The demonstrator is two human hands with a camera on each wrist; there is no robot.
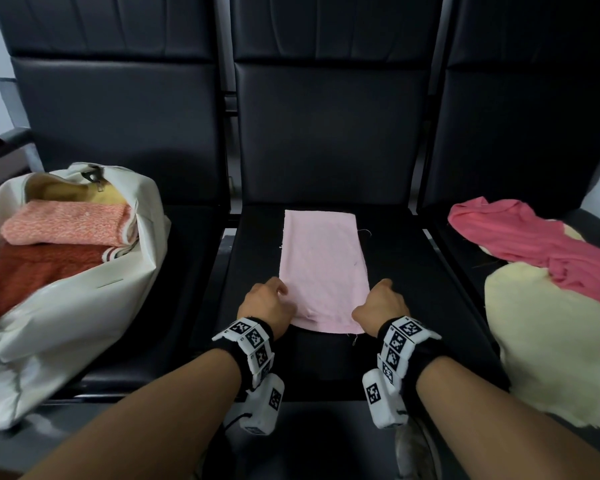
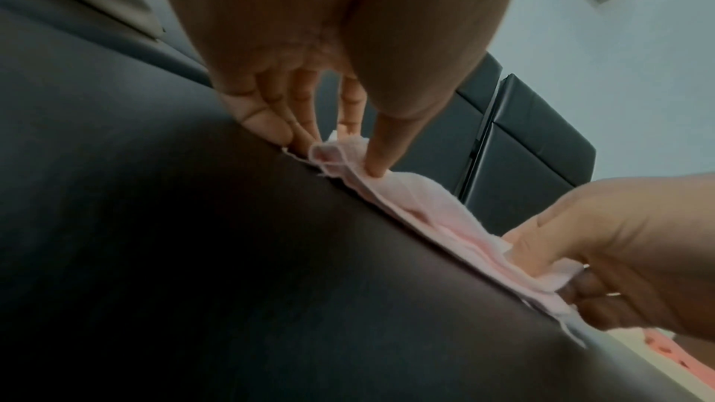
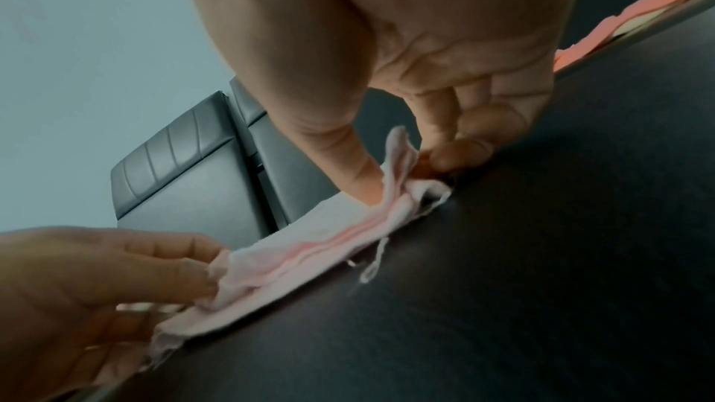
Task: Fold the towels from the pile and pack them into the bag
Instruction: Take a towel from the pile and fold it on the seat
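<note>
Towel (image 1: pixel 323 268) long axis runs straight away from hands (near corners pinched, left hand (image 1: pixel 266 305), right hand (image 1: pixel 381 306), equally close).

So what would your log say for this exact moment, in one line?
step: fold | left hand: pinches pink towel near corner | right hand: pinches other near corner | white bag: open, holds folded towels

A row of three black padded seats (image 1: pixel 326 368) carries everything. On the left seat sits an open white bag (image 1: pixel 84 306). A pale pink towel (image 1: pixel 323 268), folded into a long strip, lies flat along the middle seat, its near end gathered at both corners. On the right seat a cream cloth (image 1: pixel 551 341) lies with a crumpled deep pink cloth (image 1: pixel 534 244) draped over its far part.
</note>
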